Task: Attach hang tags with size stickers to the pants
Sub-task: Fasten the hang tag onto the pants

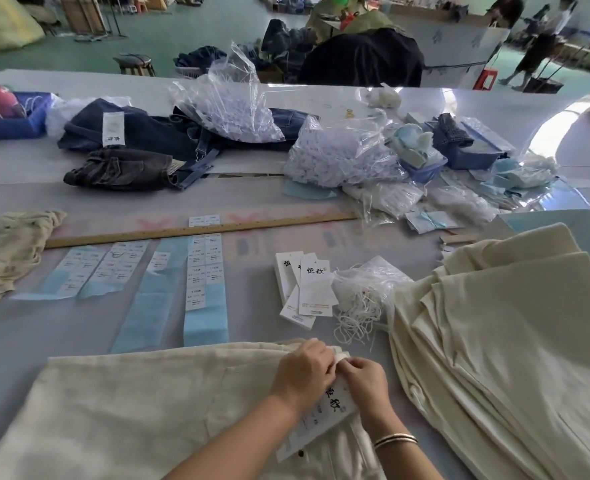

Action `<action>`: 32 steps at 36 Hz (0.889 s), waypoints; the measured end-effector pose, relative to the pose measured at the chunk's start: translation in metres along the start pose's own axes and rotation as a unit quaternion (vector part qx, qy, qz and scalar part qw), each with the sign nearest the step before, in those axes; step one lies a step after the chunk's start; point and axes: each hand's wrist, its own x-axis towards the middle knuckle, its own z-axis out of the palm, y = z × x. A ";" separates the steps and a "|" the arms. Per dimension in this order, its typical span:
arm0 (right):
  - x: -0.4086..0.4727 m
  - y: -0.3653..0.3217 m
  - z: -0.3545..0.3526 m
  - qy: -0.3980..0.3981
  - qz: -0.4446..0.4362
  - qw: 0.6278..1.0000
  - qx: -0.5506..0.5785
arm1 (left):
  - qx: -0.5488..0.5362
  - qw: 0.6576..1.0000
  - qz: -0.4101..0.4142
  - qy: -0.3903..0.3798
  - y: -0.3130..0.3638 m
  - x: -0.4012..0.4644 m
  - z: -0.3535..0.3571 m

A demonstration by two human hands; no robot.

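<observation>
- Cream pants (120,410) lie flat at 6 o'clock, waistband toward the hands.
- Left hand (304,370) and right hand (364,377) pinch the waistband corner, apparently to fasten the hang tag (324,415) beneath them.
- Spare tags (304,289) wait at 12 o'clock, within reach.

Cream pants (113,410), white hang tag (324,415) with black characters — pale blue sticker sheets (205,320).
</observation>
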 end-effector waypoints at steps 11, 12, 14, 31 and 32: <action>-0.013 0.006 0.009 -0.013 -0.030 0.991 0.129 | -0.265 0.927 -0.255 -0.069 -0.012 0.006 0.001; -0.013 0.005 0.009 -0.014 -0.034 0.992 0.123 | -0.274 0.923 -0.258 -0.081 -0.014 0.006 0.001; -0.013 0.005 0.009 -0.015 -0.044 0.992 0.115 | -0.303 0.909 -0.266 -0.103 -0.016 0.007 0.000; 0.009 0.009 -0.063 -0.143 0.018 0.989 0.035 | -0.364 0.874 -0.320 -0.028 -0.010 0.006 0.008; 0.011 0.009 -0.067 -0.146 0.022 0.987 0.057 | -0.365 0.876 -0.313 -0.032 -0.009 0.007 0.008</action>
